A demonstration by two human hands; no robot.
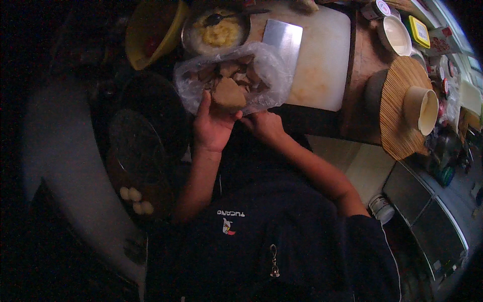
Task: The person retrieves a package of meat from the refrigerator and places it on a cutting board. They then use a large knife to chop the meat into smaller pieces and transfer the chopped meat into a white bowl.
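Note:
A clear plastic bag (277,85) full of brown, flat-sided pieces, whose kind I cannot tell, is held open-mouthed over the near left part of the white cutting board (324,56). My left hand (215,128) supports it from below, its thumb against a large brown piece (229,93) on top. At the bag's near edge my right hand (266,126) has its fingers closed on the plastic. Just beyond the bag lies a broad metal blade (283,37), partly covered by it. A metal bowl (247,32) with yellow mashed food (222,33) and a dark spoon (215,19) stands behind.
A yellow bowl (175,28) stands at the back left. Several pale round items (135,194) lie at lower left beside a dark round vessel (139,139). Rightward are a woven straw lid or hat (394,109), a cream cup-like container (413,109), a white bowl (396,36) and jars.

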